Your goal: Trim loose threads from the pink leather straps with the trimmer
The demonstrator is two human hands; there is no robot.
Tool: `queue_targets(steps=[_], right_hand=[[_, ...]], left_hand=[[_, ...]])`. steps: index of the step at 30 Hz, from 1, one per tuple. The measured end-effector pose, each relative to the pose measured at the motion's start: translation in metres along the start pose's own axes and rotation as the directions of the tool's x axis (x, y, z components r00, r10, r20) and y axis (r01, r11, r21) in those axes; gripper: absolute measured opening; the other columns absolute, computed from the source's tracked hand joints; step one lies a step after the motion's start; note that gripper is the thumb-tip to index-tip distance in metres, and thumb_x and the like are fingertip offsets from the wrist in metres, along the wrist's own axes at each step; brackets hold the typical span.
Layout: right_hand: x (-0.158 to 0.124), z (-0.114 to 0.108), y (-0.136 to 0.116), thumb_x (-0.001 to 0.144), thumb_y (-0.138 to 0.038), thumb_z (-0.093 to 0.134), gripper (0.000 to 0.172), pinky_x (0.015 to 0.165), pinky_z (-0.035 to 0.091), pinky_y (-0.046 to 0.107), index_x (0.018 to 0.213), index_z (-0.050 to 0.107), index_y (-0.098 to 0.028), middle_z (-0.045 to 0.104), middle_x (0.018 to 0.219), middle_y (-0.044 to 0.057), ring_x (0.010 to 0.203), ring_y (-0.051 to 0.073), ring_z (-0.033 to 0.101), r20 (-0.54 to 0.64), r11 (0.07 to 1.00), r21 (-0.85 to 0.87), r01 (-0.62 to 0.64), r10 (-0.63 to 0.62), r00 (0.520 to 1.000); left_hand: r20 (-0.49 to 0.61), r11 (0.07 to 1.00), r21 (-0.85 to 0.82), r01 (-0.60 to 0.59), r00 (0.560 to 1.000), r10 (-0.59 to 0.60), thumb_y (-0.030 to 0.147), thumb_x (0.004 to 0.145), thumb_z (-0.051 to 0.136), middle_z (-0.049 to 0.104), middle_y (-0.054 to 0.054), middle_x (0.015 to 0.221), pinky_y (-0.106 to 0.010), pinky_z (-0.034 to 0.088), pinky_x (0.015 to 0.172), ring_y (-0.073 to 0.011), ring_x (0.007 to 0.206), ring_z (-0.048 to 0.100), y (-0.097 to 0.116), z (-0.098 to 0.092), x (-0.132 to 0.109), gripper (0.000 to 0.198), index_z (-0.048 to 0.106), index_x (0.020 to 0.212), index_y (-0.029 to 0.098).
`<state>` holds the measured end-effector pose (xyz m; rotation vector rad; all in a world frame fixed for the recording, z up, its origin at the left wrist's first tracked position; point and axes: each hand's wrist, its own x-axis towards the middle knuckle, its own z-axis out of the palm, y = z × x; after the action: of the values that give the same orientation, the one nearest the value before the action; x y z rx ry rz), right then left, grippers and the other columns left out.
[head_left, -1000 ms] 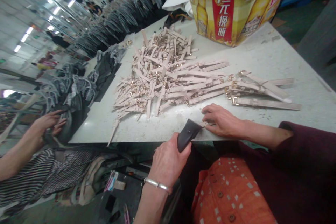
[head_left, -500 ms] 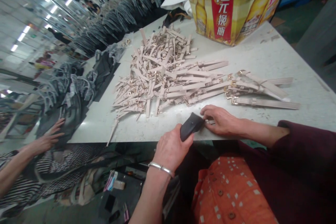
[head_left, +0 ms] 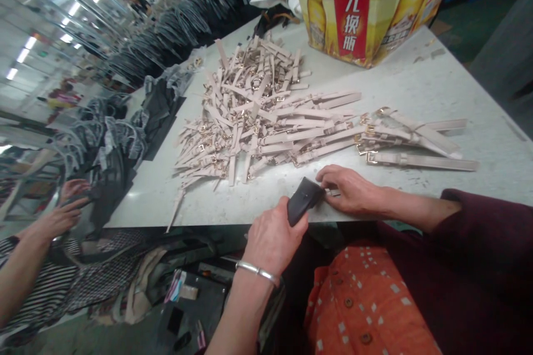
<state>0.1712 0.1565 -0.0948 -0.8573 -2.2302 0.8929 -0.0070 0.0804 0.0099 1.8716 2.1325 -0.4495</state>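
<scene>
In the head view my left hand (head_left: 275, 236), with a silver bangle at its wrist, is closed around a black leather-like piece (head_left: 303, 202). The piece is folded or looped and tilts up over the table's near edge. At its right end are the curled fingers of my right hand (head_left: 350, 189); what they pinch, if anything, is too small to make out. Beyond both hands lies a heap of pale beige buckle straps (head_left: 250, 113) with gold-coloured buckles. To its right is a smaller bunch of the same straps (head_left: 416, 141).
A yellow and red carton (head_left: 353, 11) stands at the back of the white table (head_left: 449, 83). At the left, a co-worker's hands (head_left: 69, 211) hold a dark item beside grey and black pieces (head_left: 120, 138). A dark box (head_left: 195, 299) with small items sits below the table edge.
My hands and the black piece have barely moved. At the left, the co-worker's hand has drawn back from the dark pieces, and two hands now hold a dark item. The view has shifted slightly.
</scene>
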Motion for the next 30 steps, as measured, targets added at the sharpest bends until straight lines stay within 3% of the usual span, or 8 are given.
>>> queue_targets(steps=[5, 11, 16, 23, 27, 30], right_hand=[[0.0, 0.001, 0.001, 0.063, -0.008, 0.055, 0.014, 0.08, 0.044, 0.03, 0.075, 0.058, -0.015, 0.058, 0.097, 0.008, 0.092, 0.02, 0.053, -0.011, 1.0, -0.024, -0.014, 0.014, 1.0], [0.0, 0.001, 0.002, 0.062, -0.008, 0.055, 0.016, 0.081, 0.044, 0.031, 0.076, 0.059, -0.015, 0.058, 0.099, 0.009, 0.094, 0.021, 0.053, -0.002, 1.0, -0.029, 0.004, -0.004, 1.0], [0.0, 0.002, 0.002, 0.061, -0.007, 0.054, 0.016, 0.08, 0.044, 0.032, 0.075, 0.059, -0.014, 0.058, 0.098, 0.009, 0.093, 0.022, 0.053, -0.004, 1.0, -0.019, 0.005, -0.005, 1.0], [0.0, 0.0, -0.001, 0.061, -0.007, 0.054, 0.016, 0.079, 0.043, 0.03, 0.074, 0.058, -0.016, 0.059, 0.094, 0.007, 0.088, 0.02, 0.053, -0.007, 1.0, 0.011, -0.013, 0.013, 1.0], [0.001, 0.0, 0.0, 0.062, -0.009, 0.054, 0.015, 0.08, 0.043, 0.031, 0.075, 0.058, -0.015, 0.058, 0.097, 0.008, 0.091, 0.021, 0.053, 0.004, 1.0, -0.021, -0.008, 0.008, 1.0], [0.0, 0.0, 0.001, 0.062, -0.009, 0.054, 0.016, 0.081, 0.043, 0.031, 0.077, 0.058, -0.015, 0.058, 0.098, 0.008, 0.092, 0.021, 0.053, 0.002, 1.0, -0.03, -0.006, 0.006, 1.0]], left_hand=[[-0.038, 0.997, -0.076, -0.008, 0.999, 0.006, 0.055, 0.079, 0.04, 0.063, -0.003, 0.07, -0.023, 0.036, 0.056, -0.0182, 0.065, 0.06, -0.012, 0.002, 0.009, 0.037, 0.057, 0.09, 0.023], [-0.058, 0.992, -0.095, 0.08, 0.995, -0.086, 0.054, 0.08, 0.04, 0.062, -0.002, 0.068, -0.023, 0.037, 0.057, -0.0176, 0.064, 0.06, -0.031, 0.002, -0.006, 0.037, 0.056, 0.092, 0.023], [0.021, 0.998, -0.027, 0.061, 0.998, -0.06, 0.053, 0.081, 0.04, 0.064, -0.004, 0.069, -0.024, 0.037, 0.058, -0.0191, 0.066, 0.061, -0.02, 0.003, -0.012, 0.037, 0.056, 0.093, 0.023], [-0.012, 0.997, -0.082, 0.003, 1.0, -0.004, 0.054, 0.08, 0.041, 0.065, -0.005, 0.073, -0.024, 0.038, 0.059, -0.0185, 0.069, 0.061, -0.005, 0.001, 0.01, 0.039, 0.058, 0.094, 0.021], [-0.084, 0.99, -0.135, 0.051, 0.994, -0.063, 0.055, 0.08, 0.04, 0.064, -0.004, 0.073, -0.023, 0.037, 0.056, -0.0178, 0.068, 0.061, -0.022, 0.0, 0.013, 0.041, 0.058, 0.092, 0.021], [-0.065, 0.985, -0.14, 0.101, 0.992, -0.111, 0.057, 0.079, 0.039, 0.063, -0.004, 0.071, -0.022, 0.036, 0.055, -0.017, 0.066, 0.06, -0.034, -0.001, 0.004, 0.042, 0.058, 0.091, 0.021]])
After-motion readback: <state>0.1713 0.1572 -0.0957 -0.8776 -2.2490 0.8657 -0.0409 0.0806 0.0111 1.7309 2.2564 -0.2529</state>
